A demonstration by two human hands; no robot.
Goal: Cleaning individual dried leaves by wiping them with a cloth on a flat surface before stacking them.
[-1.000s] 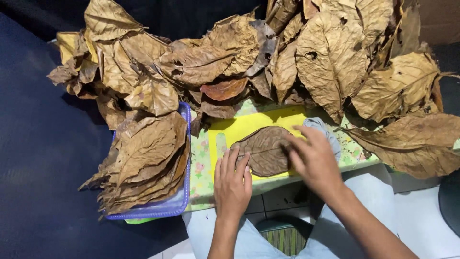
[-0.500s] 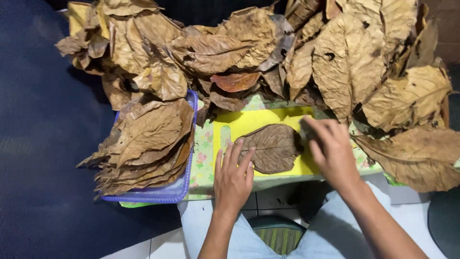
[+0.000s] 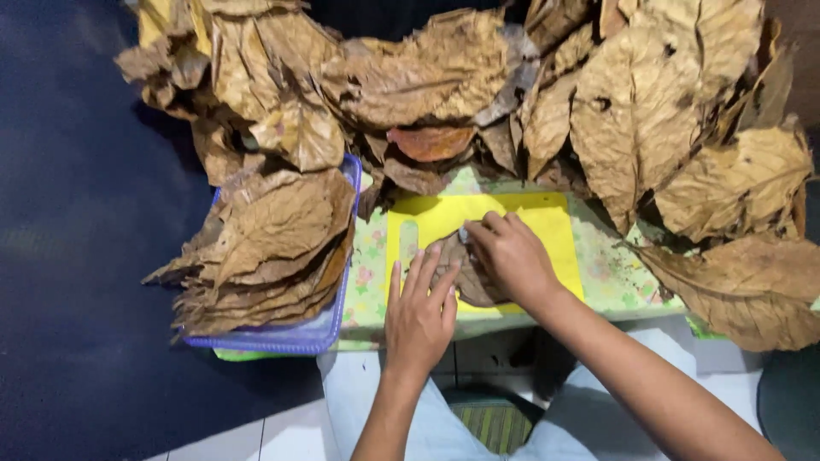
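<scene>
a blue tray (image 3: pixel 329 335) on the left holds a flat stack (image 3: pixel 265 248) of dry brown leaves, so part looks done. the left hand (image 3: pixel 418 312), fingers spread, presses a dark leaf (image 3: pixel 468 283) on the yellow board (image 3: pixel 547 224). the right hand (image 3: pixel 512 259), fingers together, covers it. a big loose pile (image 3: pixel 632 111) behind and right remains.
</scene>
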